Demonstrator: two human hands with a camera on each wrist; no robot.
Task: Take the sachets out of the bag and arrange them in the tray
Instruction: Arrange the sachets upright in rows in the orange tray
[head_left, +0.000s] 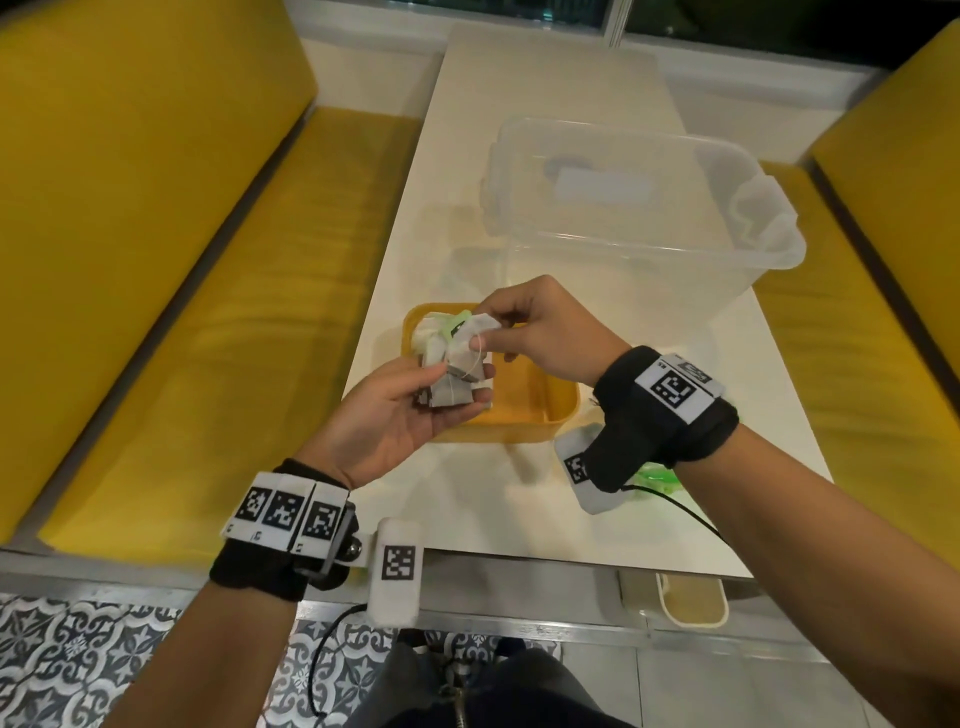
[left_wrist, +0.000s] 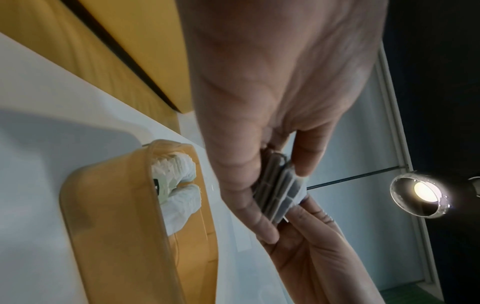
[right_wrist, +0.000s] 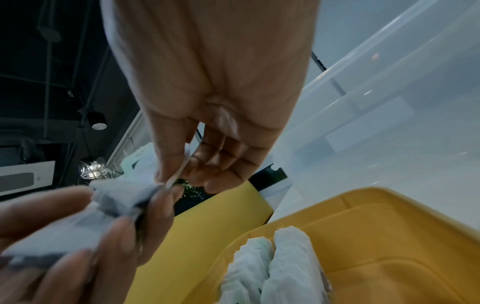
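My left hand (head_left: 400, 410) cups a stack of sachets (head_left: 449, 392) over the yellow tray (head_left: 558, 410), where two rows already lie; my right hand (head_left: 540, 332) pinches the top sachet (head_left: 475, 332). Best peel it off singly, keeping strings untangled. No readable print anywhere.

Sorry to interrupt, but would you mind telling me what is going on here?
A person is sorting sachets into a yellow tray on a white table. The left hand holds a small stack of sachets, and the right hand pinches one sachet off its top. Two rows of sachets already stand in the tray.
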